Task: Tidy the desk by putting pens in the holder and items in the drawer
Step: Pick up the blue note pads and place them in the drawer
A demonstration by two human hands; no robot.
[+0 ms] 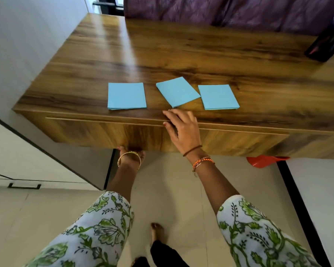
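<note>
Three light blue paper pads lie in a row near the front of the wooden desk (181, 49): the left pad (126, 95), the tilted middle pad (177, 91) and the right pad (218, 96). The drawer (96, 132) below the desktop is closed. My left hand (131, 154) reaches under the drawer's bottom edge and grips it; the fingers are hidden beneath. My right hand (181, 128) rests on the desk's front edge just before the middle pad, fingers on the top, thumb at the drawer gap. A dark pen holder (324, 43) stands at the far right.
A purple curtain (229, 10) hangs behind the desk. A white cabinet with a black handle (24, 186) stands to the left. A red plastic object (262, 161) lies on the floor under the desk's right side. My foot (157, 233) is on the tiled floor.
</note>
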